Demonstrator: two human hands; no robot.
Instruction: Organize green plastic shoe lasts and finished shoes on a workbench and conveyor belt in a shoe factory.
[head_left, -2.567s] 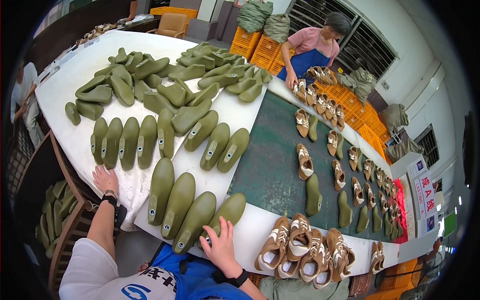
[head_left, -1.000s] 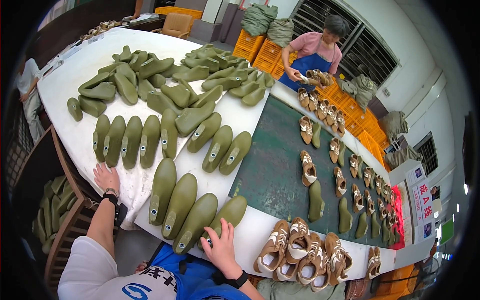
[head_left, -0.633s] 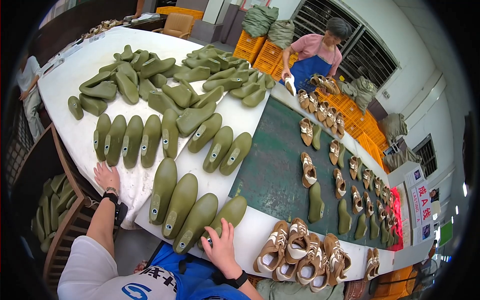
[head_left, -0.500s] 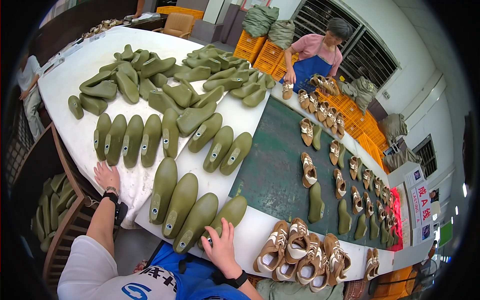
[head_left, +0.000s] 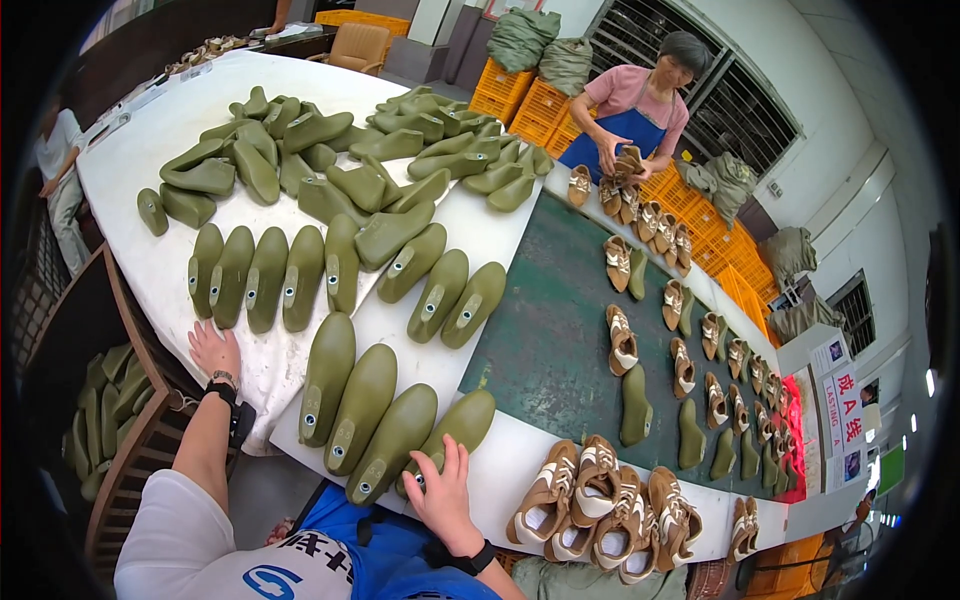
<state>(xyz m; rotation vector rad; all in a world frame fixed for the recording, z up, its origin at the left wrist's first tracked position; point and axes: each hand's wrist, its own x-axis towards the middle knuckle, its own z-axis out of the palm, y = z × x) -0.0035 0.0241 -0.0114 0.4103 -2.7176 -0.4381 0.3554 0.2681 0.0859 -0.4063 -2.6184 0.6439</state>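
Four front-row olive lasts | right hand: spread loosely on rightmost | left hand: spread wide on cloth

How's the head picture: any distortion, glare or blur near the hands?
Head view: the white table bows along its left edge and the corners go black; head view: left hand and right hand look sharp; head view: small lights glare at far right.
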